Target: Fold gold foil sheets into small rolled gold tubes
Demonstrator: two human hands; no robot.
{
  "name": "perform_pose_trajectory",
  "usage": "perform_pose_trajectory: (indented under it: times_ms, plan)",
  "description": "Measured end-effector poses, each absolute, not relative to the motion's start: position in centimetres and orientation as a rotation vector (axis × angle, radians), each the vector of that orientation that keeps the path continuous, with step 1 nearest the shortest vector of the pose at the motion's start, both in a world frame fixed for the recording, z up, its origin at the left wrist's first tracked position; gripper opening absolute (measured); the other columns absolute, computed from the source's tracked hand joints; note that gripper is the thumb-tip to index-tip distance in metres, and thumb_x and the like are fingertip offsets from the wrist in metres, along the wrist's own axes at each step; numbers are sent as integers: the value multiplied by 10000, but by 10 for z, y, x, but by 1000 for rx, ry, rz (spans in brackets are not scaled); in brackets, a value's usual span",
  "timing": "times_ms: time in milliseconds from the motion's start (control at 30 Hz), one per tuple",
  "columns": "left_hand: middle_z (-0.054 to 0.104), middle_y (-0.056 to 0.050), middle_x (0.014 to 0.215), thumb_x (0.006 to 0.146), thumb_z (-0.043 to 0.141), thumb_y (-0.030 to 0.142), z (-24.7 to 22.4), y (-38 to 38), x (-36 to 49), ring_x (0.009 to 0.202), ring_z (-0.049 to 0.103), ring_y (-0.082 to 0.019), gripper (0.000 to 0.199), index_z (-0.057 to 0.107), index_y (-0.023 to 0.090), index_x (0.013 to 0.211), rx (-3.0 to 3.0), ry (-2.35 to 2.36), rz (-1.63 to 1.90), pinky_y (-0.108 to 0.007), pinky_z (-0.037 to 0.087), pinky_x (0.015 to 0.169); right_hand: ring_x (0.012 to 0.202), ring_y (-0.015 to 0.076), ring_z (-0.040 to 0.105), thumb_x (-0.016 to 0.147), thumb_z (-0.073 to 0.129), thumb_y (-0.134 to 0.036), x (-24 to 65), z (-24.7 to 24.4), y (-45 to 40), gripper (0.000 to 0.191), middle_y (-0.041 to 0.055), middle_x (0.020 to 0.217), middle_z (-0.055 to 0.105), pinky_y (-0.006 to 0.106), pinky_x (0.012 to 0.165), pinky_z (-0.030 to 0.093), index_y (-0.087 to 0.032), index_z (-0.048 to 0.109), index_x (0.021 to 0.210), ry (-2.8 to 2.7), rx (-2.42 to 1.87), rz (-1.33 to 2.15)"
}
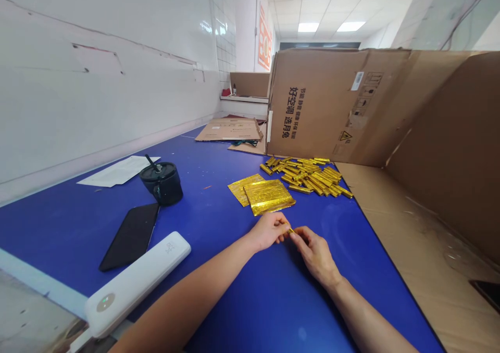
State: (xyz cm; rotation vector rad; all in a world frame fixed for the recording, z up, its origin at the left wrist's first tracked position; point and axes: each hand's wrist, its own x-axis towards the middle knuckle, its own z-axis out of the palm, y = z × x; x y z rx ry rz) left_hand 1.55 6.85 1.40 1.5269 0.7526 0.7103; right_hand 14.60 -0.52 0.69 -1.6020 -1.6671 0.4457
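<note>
I watch both hands from straight above the blue surface (242, 301), and I give clock directions from them. The left hand (266, 233) and right hand (318, 256) meet with fingers closed, thumb and fingertips of each pinching one small gold roll (290, 231) between them. At 8 o'clock I have a white device (136, 285); green dots glow in its round button, and the marks on its display are too small for me to read. A black phone (130, 236) lies at 9 o'clock, its screen dark. At 11 o'clock, just beyond the left hand, two gold sheets (270, 197) overlap. At 10 o'clock stands a black mug (167, 189), lidded, a thin handle poking up through the top; its contents are hidden from me. White paper (113, 172) lies just behind it. At 1 o'clock many gold rolls (316, 178) are heaped against a box (324, 103). Its print runs sideways: I read 好空调 选月兔, with 节能 静音 健康 环保 智能 alongside, plus a flame triangle, handling icons and a white label. Flat cardboard (228, 129) lies at 11 o'clock, farther off.
</note>
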Motion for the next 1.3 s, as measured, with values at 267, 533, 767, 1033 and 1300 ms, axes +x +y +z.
perform_pose_trajectory:
  times_ms: [267,533,767,1033,1300]
  plan:
    - [518,29,464,691,553,227,16,78,8,379,446,-65,123,509,131,628,1483,788,797,-168,326,374,451,108,407,835,305,-465,147,4,-4,405,-30,476,451,213,456,299,-201,482,583,-1729,-1631,415]
    - [494,48,474,709,548,342,21,108,-14,359,404,-48,214,451,155,672,1344,813,935,-162,295,369,436,105,391,839,281,-485,153,3,-3,414,-37,463,427,210,430,303,-201,458,595,-1561,-1647,418]
    - [541,8,543,683,589,364,21,85,0,425,472,-68,253,533,124,740,1342,697,739,-178,348,408,430,94,420,815,360,-476,142,7,-7,377,-34,504,487,196,415,330,-183,517,639,-1534,-1480,706]
    - [550,9,576,662,548,187,18,88,1,464,492,-72,139,539,121,783,1311,712,754,-187,381,449,419,87,416,778,438,-445,140,8,-5,302,-39,512,497,190,391,313,-175,534,683,-1415,-1457,799]
    - [553,31,600,618,540,101,24,83,0,501,521,-78,303,513,136,918,1349,678,755,-184,385,476,356,81,410,809,352,-482,145,4,0,389,-23,447,507,190,364,299,-183,451,581,-1278,-1465,861]
